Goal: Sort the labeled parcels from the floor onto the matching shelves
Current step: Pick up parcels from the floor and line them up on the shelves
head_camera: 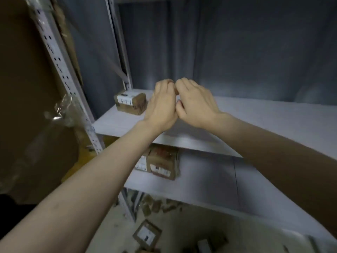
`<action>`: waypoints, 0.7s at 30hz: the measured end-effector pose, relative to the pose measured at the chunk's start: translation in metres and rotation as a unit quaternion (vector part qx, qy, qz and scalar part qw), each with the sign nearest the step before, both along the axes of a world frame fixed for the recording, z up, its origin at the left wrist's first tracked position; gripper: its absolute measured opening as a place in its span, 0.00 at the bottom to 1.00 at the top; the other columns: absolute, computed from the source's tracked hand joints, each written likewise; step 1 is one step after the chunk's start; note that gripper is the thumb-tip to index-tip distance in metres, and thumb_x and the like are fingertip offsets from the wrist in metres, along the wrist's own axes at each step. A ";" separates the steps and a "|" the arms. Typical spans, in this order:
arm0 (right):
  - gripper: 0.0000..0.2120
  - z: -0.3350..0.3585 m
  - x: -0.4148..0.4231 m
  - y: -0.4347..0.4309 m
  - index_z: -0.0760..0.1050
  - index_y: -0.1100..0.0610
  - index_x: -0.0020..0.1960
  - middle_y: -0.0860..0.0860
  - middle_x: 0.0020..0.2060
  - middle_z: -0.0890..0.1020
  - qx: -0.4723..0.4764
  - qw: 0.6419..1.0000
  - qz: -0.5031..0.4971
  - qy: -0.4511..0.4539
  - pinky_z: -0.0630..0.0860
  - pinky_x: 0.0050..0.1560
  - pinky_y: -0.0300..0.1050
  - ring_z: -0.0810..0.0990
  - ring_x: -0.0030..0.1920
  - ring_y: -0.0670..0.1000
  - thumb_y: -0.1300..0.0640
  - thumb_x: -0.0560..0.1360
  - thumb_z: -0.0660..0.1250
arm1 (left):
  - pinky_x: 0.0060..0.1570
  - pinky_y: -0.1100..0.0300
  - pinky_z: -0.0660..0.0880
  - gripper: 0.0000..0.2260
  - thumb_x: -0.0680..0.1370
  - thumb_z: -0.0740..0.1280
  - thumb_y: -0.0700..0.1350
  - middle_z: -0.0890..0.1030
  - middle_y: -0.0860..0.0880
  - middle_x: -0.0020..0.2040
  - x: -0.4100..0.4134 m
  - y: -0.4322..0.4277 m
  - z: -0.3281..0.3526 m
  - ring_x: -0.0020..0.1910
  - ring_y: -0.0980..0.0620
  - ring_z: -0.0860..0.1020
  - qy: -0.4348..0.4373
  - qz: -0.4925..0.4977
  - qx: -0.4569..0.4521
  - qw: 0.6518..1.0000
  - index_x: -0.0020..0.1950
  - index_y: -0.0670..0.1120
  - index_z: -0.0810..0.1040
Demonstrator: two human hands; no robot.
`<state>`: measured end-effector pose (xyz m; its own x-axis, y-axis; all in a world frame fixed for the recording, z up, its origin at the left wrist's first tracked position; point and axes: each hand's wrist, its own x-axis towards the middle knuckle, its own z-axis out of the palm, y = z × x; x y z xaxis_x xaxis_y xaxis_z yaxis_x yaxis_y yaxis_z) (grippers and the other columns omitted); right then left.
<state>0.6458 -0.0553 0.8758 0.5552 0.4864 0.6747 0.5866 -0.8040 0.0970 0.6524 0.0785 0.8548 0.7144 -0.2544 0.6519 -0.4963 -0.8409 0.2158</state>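
step: my left hand (161, 105), right hand (196, 105) over upper shelf (255, 121); likely between parcels
fingers: curled, touching; hold unclear
next: floor parcel (146, 234), read label

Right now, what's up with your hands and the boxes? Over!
Left hand, right hand curled together over upper shelf, holding no visible parcel. One labeled parcel sits there, left. Floor parcels unsorted. Nothing blocking.

floor parcel (147, 234) label unreadable (blurred); fingers (165, 85) curled, tips hidden
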 end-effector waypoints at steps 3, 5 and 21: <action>0.11 -0.054 -0.008 -0.010 0.73 0.64 0.51 0.60 0.46 0.77 0.030 0.998 0.004 0.051 0.61 0.38 0.45 0.77 0.44 0.61 0.62 0.69 0.62 | 0.61 0.46 0.69 0.18 0.74 0.63 0.41 0.73 0.36 0.62 -0.010 -0.007 -0.043 0.62 0.37 0.70 0.043 -0.003 0.033 0.999 0.61 0.34 0.72; 0.11 -0.088 -0.016 -0.019 0.73 0.64 0.49 0.60 0.44 0.77 0.049 0.997 0.013 0.061 0.61 0.36 0.44 0.76 0.41 0.60 0.61 0.68 0.61 | 0.62 0.49 0.69 0.19 0.74 0.64 0.42 0.71 0.37 0.65 -0.017 -0.014 -0.072 0.64 0.38 0.69 0.071 -0.010 0.048 0.996 0.63 0.35 0.72; 0.08 -0.374 -0.123 -0.181 0.75 0.62 0.45 0.57 0.40 0.77 -0.066 0.971 0.035 0.228 0.60 0.25 0.40 0.69 0.27 0.52 0.60 0.71 0.60 | 0.45 0.47 0.76 0.12 0.73 0.65 0.45 0.76 0.38 0.49 -0.124 -0.130 -0.361 0.49 0.38 0.74 0.259 -0.101 0.111 0.954 0.51 0.37 0.76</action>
